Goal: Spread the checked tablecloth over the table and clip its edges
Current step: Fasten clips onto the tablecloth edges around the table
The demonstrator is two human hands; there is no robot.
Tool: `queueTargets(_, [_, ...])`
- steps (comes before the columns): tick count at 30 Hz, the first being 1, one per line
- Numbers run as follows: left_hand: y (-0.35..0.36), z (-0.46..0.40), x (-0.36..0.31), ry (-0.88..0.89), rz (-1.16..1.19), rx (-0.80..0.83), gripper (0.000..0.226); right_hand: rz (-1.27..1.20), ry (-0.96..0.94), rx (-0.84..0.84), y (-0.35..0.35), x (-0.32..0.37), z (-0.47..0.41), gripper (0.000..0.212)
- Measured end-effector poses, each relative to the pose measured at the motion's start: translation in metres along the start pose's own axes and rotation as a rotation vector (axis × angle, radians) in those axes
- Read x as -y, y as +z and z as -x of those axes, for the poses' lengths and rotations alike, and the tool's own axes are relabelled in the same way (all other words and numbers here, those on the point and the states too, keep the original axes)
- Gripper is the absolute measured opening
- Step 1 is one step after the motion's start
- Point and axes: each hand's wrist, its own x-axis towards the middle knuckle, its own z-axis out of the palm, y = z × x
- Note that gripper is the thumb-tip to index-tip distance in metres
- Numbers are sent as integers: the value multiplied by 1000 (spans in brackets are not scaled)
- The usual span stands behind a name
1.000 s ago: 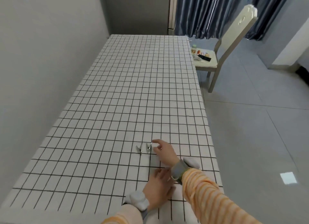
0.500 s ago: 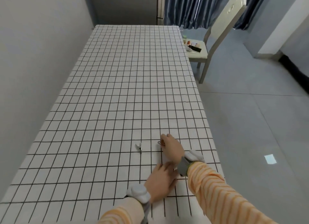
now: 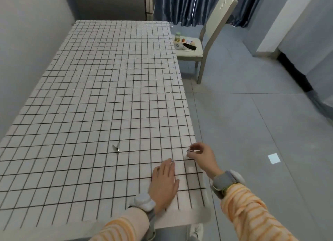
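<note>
The white checked tablecloth [image 3: 100, 89] lies spread flat over the long table. My left hand [image 3: 164, 182] rests palm down on the cloth near the front right corner, fingers together and flat. My right hand [image 3: 202, 155] hovers at the table's right edge, thumb and fingers pinched on a small metal clip [image 3: 193, 151]. A second metal clip [image 3: 116, 147] lies loose on the cloth, to the left of both hands.
A grey wall runs along the table's left side. A pale chair [image 3: 210, 35] stands by the far right edge with small items on its seat. Blue curtains [image 3: 191, 5] hang behind it. Grey tiled floor [image 3: 252, 123] lies to the right.
My right hand picked one clip off the cloth and carried it rightward to the table's right edge. The other clip stayed put. My left hand stayed pressed on the cloth.
</note>
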Motion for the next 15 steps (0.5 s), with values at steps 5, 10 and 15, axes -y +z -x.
queueTargets(5, [17,-8,-46,-181,16,-11,77,-228,121,22,-42,-24,19,15])
queueTargets(10, [32,-11,-89,-332,24,8,94,-319,182,173,-65,-38,36,8])
queueTargets(15, [45,-11,-108,-410,-58,30,103,-148,219,268,-81,-54,35,20])
